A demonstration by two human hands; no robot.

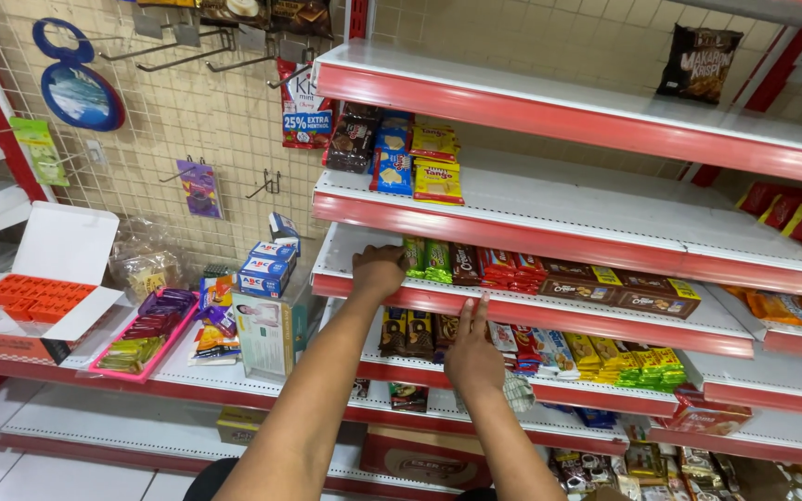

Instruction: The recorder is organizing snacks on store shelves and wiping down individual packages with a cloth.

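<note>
My left hand (pixel 378 269) rests on the front edge of a white-and-red shelf (pixel 549 311), fingers curled, right beside green snack packs (pixel 427 260) standing in a row with brown and red packs (pixel 503 267). I cannot tell if it grips anything. My right hand (pixel 472 351) is raised in front of the shelf edge below that row, fingers stretched up and apart, holding nothing. Behind it, on the shelf beneath, stand dark biscuit packs (pixel 410 332).
Shelves above hold yellow and blue wafer packs (pixel 420 162) and a lone dark bag (pixel 698 63). Yellow and green packs (pixel 638 366) fill the lower right. Left: an open white box of orange items (pixel 34 297), a pink tray (pixel 141 339), blue boxes (pixel 266 264), wire grid wall with hooks.
</note>
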